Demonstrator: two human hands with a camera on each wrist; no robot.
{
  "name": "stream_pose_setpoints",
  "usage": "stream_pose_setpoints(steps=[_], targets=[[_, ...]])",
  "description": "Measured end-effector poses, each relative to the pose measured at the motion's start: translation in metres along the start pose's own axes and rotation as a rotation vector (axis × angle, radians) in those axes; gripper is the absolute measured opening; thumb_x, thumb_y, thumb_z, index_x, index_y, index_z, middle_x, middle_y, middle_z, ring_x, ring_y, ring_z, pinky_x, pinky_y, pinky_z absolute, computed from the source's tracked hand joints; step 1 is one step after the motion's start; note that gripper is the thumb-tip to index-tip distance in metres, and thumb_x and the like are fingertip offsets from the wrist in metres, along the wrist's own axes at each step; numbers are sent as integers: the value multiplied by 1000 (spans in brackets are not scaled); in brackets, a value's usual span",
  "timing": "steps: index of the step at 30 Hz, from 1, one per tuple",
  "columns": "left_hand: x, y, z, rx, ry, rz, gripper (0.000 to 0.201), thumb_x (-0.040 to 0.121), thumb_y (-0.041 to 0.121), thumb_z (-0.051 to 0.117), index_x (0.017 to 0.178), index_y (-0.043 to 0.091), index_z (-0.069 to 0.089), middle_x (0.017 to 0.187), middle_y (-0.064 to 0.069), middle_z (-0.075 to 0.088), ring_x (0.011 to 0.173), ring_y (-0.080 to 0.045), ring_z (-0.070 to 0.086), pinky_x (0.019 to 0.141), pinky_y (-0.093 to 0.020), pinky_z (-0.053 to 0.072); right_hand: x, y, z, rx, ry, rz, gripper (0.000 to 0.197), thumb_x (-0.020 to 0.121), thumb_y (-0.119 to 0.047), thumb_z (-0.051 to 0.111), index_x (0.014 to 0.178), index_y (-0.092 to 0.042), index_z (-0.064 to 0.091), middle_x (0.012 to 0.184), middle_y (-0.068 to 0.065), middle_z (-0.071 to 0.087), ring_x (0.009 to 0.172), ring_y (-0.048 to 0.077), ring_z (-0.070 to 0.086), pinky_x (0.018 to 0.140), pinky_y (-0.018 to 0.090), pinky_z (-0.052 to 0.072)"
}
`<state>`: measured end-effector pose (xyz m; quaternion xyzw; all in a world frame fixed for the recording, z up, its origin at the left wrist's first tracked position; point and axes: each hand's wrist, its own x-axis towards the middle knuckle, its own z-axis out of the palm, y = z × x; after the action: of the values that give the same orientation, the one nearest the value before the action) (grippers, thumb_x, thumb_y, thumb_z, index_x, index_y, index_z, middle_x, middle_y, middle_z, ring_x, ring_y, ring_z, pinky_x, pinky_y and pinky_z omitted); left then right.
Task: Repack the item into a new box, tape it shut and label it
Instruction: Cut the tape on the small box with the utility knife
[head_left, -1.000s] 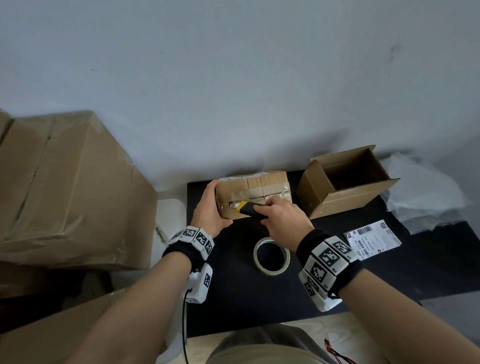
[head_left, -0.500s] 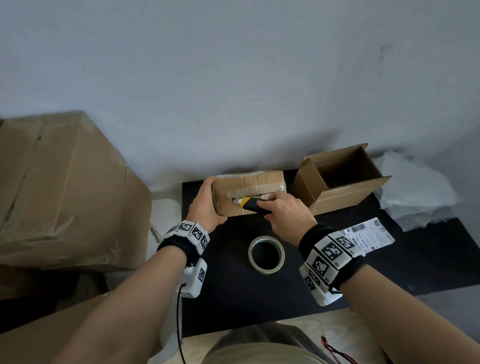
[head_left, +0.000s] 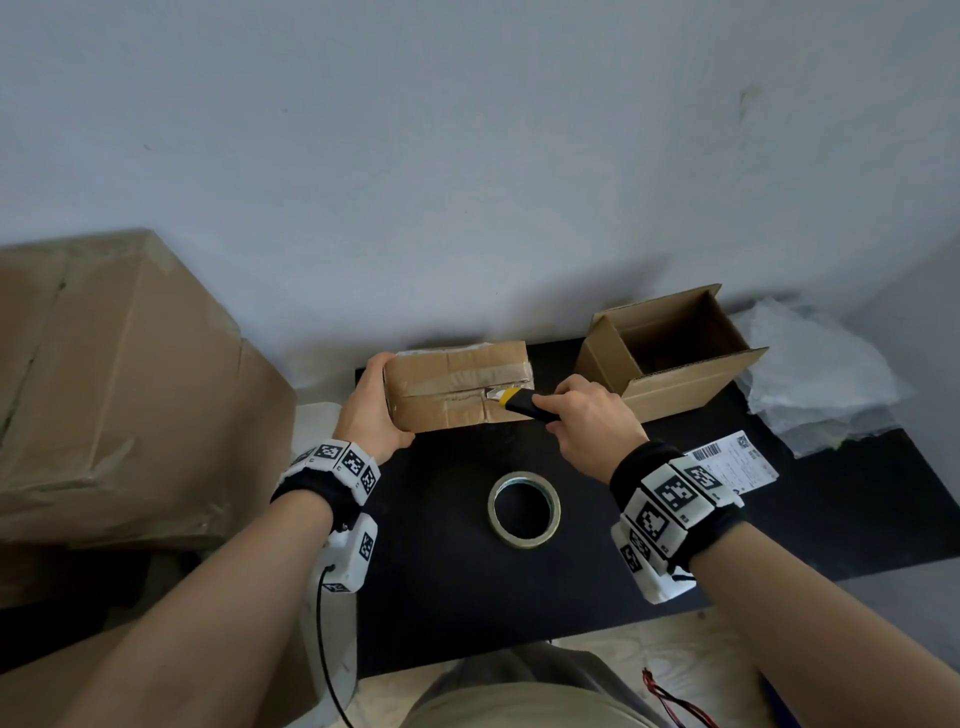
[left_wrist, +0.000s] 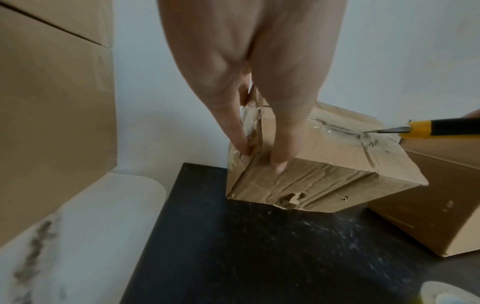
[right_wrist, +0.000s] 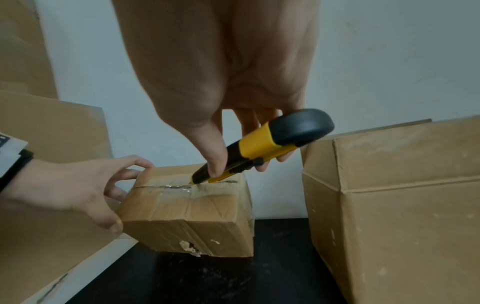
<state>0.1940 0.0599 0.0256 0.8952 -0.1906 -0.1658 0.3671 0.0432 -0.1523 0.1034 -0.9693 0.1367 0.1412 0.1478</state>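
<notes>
A worn, taped cardboard box (head_left: 457, 384) (left_wrist: 319, 164) (right_wrist: 187, 209) sits at the back of the black table (head_left: 519, 597). My left hand (head_left: 371, 410) (left_wrist: 257, 123) (right_wrist: 78, 193) grips its left end, thumb on the front face. My right hand (head_left: 587, 421) (right_wrist: 221, 123) holds a yellow and black utility knife (head_left: 517, 402) (left_wrist: 428, 129) (right_wrist: 254, 148), its blade on the taped seam near the box's right edge. An open empty box (head_left: 670, 358) (right_wrist: 389, 195) stands to the right. A tape roll (head_left: 523, 509) and a shipping label (head_left: 732, 462) lie on the table.
Big cardboard boxes (head_left: 119, 384) (left_wrist: 52, 102) are stacked left of the table. White crumpled wrapping (head_left: 815, 384) lies at the back right. A white rounded object (left_wrist: 78, 236) sits beside the table's left edge. A grey wall stands close behind.
My right hand has drawn the knife rightward along the seam, from near the box's middle to its right edge. The left hand keeps its hold.
</notes>
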Motion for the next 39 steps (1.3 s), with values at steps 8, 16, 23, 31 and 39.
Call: stream_pose_setpoints(steps=[8, 16, 23, 31, 39], targets=[[0, -5, -9, 17, -11, -35, 96, 54, 1, 82, 124, 40, 28, 110, 5, 55, 99, -19, 57, 84, -36, 51, -3, 10, -5, 1, 12, 41, 46, 93, -19, 53, 138, -23, 43, 128, 9, 46, 114, 26, 48, 96, 42, 44], [4, -2, -12, 34, -36, -56, 97, 51, 4, 82, 124, 36, 29, 108, 1, 54, 96, -24, 58, 80, -42, 54, -6, 22, -13, -7, 12, 87, 42, 94, -18, 52, 135, -21, 45, 127, 9, 47, 113, 25, 49, 93, 37, 46], [7, -8, -22, 39, -93, -132, 104, 52, -1, 83, 135, 26, 24, 115, -2, 49, 102, -27, 57, 84, -39, 52, -6, 30, -16, 201, 31, 154, 44, 96, -20, 49, 138, -18, 40, 125, 9, 52, 111, 22, 52, 87, 30, 44], [16, 4, -27, 102, -188, -297, 119, 61, 0, 83, 150, 13, 5, 148, -12, 33, 135, -28, 33, 106, -37, 32, 9, 28, 7, 744, -12, 254, 39, 96, -16, 48, 134, -11, 43, 120, 10, 59, 106, 20, 59, 93, 37, 50], [23, 7, -19, 257, -221, -263, 126, 60, 36, 86, 150, 21, 0, 158, -9, 4, 144, -29, 9, 116, -47, 19, 18, 35, 23, 1373, -86, 465, 39, 97, -9, 43, 136, -6, 39, 110, 17, 63, 102, 28, 63, 92, 44, 50]])
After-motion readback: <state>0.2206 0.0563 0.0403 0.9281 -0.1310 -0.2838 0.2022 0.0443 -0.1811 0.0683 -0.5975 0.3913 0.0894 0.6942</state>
